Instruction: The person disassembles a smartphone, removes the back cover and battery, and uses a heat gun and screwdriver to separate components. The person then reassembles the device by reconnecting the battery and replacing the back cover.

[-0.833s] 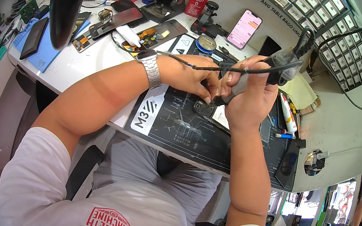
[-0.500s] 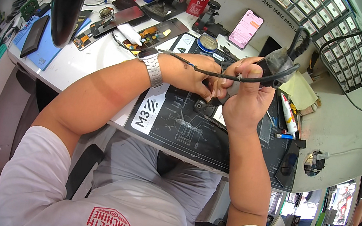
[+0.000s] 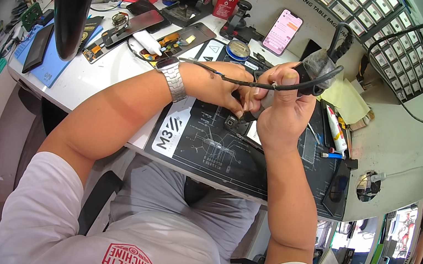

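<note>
My right hand [image 3: 286, 102] is wrapped round a corded hand tool, its dark rear end [image 3: 315, 71] sticking up past my thumb and its lower end mostly hidden by my fingers. A black cable [image 3: 250, 83] from it runs left across both hands. Close beside it, my left hand [image 3: 224, 86] is closed, thumb and fingertips bent together; what they pinch is hidden. Under the fingers lies an opened phone [image 3: 235, 125], showing a dark camera corner and a white label [image 3: 254, 133]. The phone rests on a black printed repair mat [image 3: 201, 158].
Behind my hands stand a round tin [image 3: 238, 50], a lit smartphone [image 3: 282, 32], a microscope stand [image 3: 187, 10] and a red bottle [image 3: 226, 3]. Phone parts [image 3: 182, 40] lie at the left. A white tube [image 3: 336, 130] lies right of my right hand; small drawers [image 3: 390, 33] hang beyond.
The view has shifted slightly. Both hands keep the same grip over the phone, and the tool's rear end has tilted a little.
</note>
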Tool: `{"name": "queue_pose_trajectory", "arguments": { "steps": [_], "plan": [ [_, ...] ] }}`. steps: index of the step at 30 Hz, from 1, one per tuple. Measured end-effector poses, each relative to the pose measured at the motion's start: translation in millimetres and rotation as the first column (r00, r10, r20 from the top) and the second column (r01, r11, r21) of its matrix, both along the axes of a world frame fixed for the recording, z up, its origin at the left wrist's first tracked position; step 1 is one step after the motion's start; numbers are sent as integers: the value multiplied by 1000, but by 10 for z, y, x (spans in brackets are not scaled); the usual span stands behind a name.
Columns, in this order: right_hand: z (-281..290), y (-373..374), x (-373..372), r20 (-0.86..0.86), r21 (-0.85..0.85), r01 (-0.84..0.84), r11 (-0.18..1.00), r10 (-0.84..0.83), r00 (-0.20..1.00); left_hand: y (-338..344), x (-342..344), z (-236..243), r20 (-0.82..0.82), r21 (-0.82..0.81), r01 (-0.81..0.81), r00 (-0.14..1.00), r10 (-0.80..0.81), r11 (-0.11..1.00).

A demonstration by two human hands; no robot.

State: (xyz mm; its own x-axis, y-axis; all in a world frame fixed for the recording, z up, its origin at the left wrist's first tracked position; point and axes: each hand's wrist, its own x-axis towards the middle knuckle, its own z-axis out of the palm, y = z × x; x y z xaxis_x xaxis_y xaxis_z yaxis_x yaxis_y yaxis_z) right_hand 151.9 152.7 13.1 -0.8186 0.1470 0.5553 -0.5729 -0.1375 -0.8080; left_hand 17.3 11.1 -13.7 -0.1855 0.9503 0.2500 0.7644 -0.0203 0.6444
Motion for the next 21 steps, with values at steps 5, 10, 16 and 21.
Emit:
{"name": "queue_pose_trajectory", "arguments": {
  "steps": [5,10,16,21],
  "plan": [
    [16,12,-10,-68,-12,11,1000,-11,998,-3,56,70,-6,-45,-56,998,55,997],
    [-15,-65,-75,-141,-98,-50,994,36,989,13,15,-8,-37,-17,-71,997,70,997],
    [-10,-92,-74,-68,6,-11,1000,12,998,17,3,13,-127,-15,-33,991,31,999],
    [-33,-100,-105,-72,-144,-78,986,68,995,30,-4,8,-78,-17,-29,997,27,999]
  ]
}}
